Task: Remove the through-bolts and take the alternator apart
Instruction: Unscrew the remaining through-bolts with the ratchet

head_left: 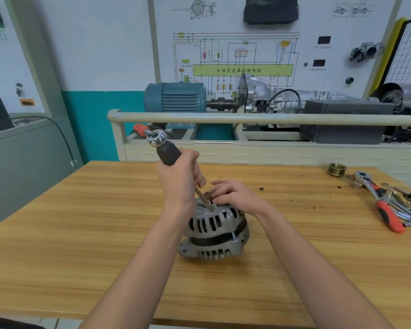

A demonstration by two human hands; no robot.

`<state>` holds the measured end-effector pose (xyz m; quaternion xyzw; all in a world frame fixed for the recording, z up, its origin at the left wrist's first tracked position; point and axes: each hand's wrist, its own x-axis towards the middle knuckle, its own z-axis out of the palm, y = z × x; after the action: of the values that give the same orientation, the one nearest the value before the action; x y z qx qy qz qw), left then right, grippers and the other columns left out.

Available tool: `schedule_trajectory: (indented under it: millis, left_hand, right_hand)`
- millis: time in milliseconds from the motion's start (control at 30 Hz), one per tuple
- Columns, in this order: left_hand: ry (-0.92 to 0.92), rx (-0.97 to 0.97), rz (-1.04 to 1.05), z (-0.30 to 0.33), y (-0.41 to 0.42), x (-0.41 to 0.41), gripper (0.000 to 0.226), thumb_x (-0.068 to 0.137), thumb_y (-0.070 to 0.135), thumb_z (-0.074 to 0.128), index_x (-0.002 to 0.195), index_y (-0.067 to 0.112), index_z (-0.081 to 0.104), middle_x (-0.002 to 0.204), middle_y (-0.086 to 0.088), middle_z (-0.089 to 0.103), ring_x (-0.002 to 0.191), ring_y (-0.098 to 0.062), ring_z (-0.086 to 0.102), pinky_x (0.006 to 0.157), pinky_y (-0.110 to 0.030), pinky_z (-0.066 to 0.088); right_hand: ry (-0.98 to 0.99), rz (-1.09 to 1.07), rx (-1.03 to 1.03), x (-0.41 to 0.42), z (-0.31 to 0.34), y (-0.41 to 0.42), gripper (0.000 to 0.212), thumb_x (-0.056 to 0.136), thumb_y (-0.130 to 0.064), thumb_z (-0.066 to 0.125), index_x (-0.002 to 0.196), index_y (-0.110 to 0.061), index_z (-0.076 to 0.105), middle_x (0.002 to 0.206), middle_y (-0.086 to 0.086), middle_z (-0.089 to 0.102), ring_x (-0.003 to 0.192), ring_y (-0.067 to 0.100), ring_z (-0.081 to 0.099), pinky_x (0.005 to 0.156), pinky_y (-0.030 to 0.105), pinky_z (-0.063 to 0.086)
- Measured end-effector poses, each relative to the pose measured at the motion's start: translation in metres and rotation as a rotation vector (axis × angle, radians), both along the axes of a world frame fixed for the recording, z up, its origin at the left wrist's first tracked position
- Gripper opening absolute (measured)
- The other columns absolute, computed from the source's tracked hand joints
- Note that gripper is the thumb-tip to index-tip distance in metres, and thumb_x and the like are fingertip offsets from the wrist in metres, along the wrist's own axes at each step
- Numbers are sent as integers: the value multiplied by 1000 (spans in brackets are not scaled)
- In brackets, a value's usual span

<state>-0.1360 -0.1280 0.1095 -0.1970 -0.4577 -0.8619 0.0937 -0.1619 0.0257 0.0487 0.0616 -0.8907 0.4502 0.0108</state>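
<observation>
Both of your hands work the ribbed, slotted cast-metal alternator (215, 230) mid-tabletop (81, 233): left hand (179, 180) curled round the black-gripped driver (169, 151), its steel shaft slanting down into the housing top, right hand (233, 194) pinching there.

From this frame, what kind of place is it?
Likely an automotive training workshop: a wall wiring-diagram board, a motor-and-gearbox rig behind the rail, and an alternator on a wooden bench.

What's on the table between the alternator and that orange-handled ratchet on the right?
Head view: mostly bare wooden table between silver alternator and orange-handled ratchet, with only small dark specks.
</observation>
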Motion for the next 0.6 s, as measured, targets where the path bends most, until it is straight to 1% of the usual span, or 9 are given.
schedule_trajectory:
  millis: [100,167,233,300,333,400,467,533,600]
  left_hand:
    - [-1,2,19,2,-4,-1,48,81,-5,49,44,21,33,40,5,26,36,-12,19,39,-20,26]
    - [-4,5,36,2,-8,-2,48,82,-5,49,44,21,32,39,5,25,36,-12,19,39,-20,26]
    - [-6,29,51,1,-10,-3,44,81,-5,49,48,19,31,40,5,25,36,-12,19,39,-21,26]
    - [-11,47,73,1,-12,-5,41,80,-5,49,51,17,30,40,6,26,37,-12,20,39,-21,27]
    - [-11,43,89,1,-13,-6,39,80,-4,50,52,16,31,40,6,26,37,-12,20,39,-21,27]
    - [1,9,119,0,-15,-7,35,76,-1,52,54,15,31,40,6,28,37,-11,22,39,-21,28]
    - [12,-18,127,-3,-19,-7,30,70,4,54,53,15,32,40,6,28,36,-12,21,40,-21,28]
    - [13,-22,129,-6,-24,-8,30,67,7,55,51,17,32,40,5,28,37,-12,21,40,-21,27]
    - [11,-17,135,-8,-28,-9,31,67,7,55,49,18,33,40,5,28,37,-12,21,40,-21,27]
  right_hand:
    - [-147,202,172,-6,22,-2,27,87,-6,59,103,-23,71,136,-13,52,141,11,16,115,38,5]
    - [-165,150,389,-6,33,-6,29,90,-12,58,115,-24,68,140,-8,50,137,18,28,113,39,18]
    - [-87,0,413,-1,37,-18,26,90,-16,59,114,-21,69,119,-5,62,109,16,53,96,33,41]
    - [-21,-139,275,5,31,-39,14,89,-23,60,95,-19,73,92,-4,69,83,13,61,78,33,51]
    - [-11,-204,275,7,26,-50,15,89,-27,62,89,-17,73,85,-1,70,78,16,63,74,35,54]
    - [29,-324,432,10,14,-66,23,89,-35,61,88,-15,70,84,3,70,80,23,65,75,37,53]
    - [169,-427,573,14,3,-73,28,89,-43,60,92,-16,67,87,2,68,85,25,62,79,34,44]
    - [298,-454,610,16,-3,-72,32,86,-49,61,89,-18,67,84,-1,67,82,21,60,80,33,38]
    - [348,-420,634,17,-3,-70,35,83,-53,62,82,-18,68,75,-4,65,72,18,59,71,31,40]
